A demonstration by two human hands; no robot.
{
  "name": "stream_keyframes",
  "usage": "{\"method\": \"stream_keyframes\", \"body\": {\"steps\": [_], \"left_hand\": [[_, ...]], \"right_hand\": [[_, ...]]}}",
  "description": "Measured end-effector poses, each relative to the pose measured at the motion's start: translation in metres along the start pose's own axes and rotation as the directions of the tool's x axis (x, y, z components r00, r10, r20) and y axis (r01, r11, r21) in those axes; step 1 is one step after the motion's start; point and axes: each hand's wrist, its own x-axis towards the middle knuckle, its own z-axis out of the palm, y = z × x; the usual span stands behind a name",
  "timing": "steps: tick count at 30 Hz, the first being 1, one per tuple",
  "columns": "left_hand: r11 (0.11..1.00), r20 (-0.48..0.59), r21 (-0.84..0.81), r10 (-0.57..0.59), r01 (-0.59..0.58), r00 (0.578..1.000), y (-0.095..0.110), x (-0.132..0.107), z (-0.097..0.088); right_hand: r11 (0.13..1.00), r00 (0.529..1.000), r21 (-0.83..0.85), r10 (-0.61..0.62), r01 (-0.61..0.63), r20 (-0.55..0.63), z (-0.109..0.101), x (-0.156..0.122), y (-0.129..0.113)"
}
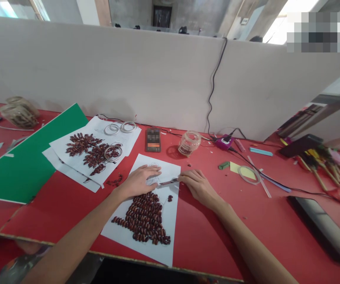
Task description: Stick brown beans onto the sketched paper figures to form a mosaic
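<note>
A white sheet of paper lies on the red table, bearing a drawn outline and a mosaic of dark reddish-brown beans. Two separate beans sit right of the mosaic. My left hand rests on the upper part of the sheet with fingers stretched out, its thumb by the tip of a thin dark tool. My right hand is closed on the other end of that thin dark tool, at the sheet's right edge. Whether it is a knife or tweezers cannot be made out.
Behind the sheet stand a phone and a glass jar. On the left are bean-covered papers, wire rings and a green board. To the right lie a purple power socket, cables, a tape ring and a black device.
</note>
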Motion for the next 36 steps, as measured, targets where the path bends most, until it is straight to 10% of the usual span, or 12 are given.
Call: {"method": "stream_keyframes", "body": {"steps": [14,22,27,31,36], "left_hand": [[0.995,0.132,0.104,-0.009,-0.004,0.991,0.006,-0.003,-0.009],[0.894,-0.298,0.168,-0.355,0.415,0.886,0.047,-0.091,-0.045],[0.863,-0.186,0.417,-0.225,0.284,0.956,0.07,-0.149,0.013],[0.823,-0.242,0.483,-0.203,0.299,0.949,0.082,-0.132,0.061],[0.87,-0.103,0.467,-0.122,0.156,0.987,0.079,-0.104,0.057]], "right_hand": [[1.0,1.0,0.016,0.013,-0.013,-0.029,0.004,0.005,0.001],[0.984,0.982,-0.058,0.162,-0.168,-0.091,-0.002,-0.006,0.004],[0.982,0.98,-0.045,0.179,-0.184,-0.089,0.002,-0.004,0.006],[0.982,0.977,-0.028,0.183,-0.187,-0.107,0.001,-0.003,0.005],[0.975,0.967,-0.004,0.219,-0.221,-0.134,-0.005,-0.009,0.009]]}}
